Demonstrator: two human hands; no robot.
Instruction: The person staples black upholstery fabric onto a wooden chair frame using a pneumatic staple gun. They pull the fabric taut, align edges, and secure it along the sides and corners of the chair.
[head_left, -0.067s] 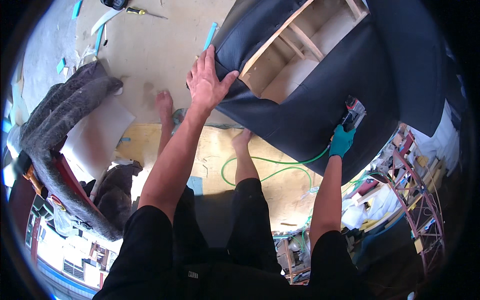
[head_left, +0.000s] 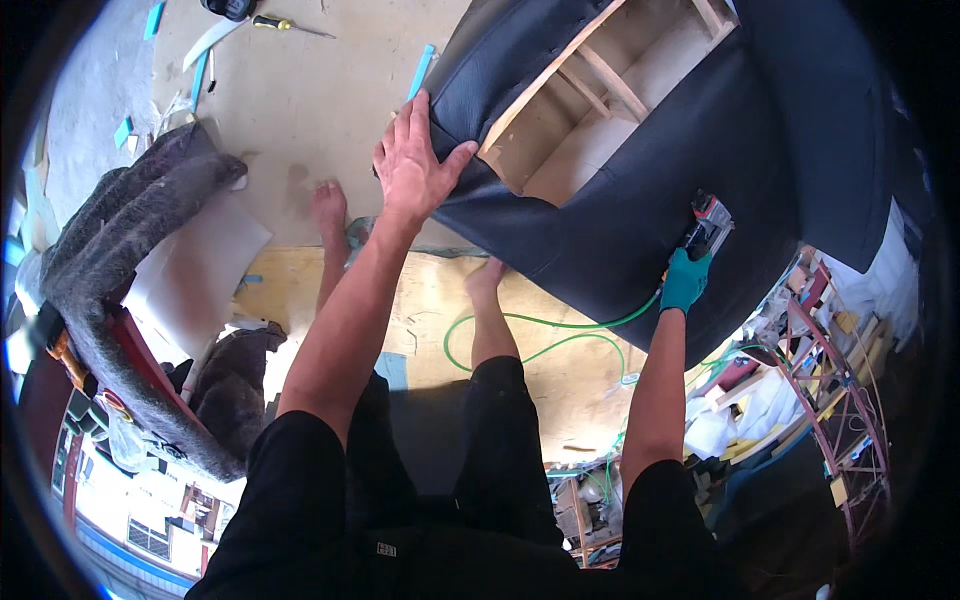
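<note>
A large upholstered furniture piece in black leather-like cover [head_left: 640, 215] lies ahead and to the right. Its wooden frame [head_left: 612, 84] shows through an opening on top. My bare left hand [head_left: 415, 165] rests with fingers apart on the near left corner of the cover, beside the frame's edge. My right hand [head_left: 685, 282], in a green glove, is wrapped round a pneumatic staple gun [head_left: 708, 228] over the black cover. A green air hose [head_left: 560, 322] runs from the gun's handle in a loop to the left. Whether the gun's nose touches the cover, I cannot tell.
A screwdriver [head_left: 290, 24] and blue foam strips [head_left: 420, 72] lie on the board at the back left. At the left, grey fuzzy fabric [head_left: 120, 215] drapes beside a white sheet [head_left: 195, 275]. Clutter and a metal lattice frame [head_left: 840, 430] stand at the right.
</note>
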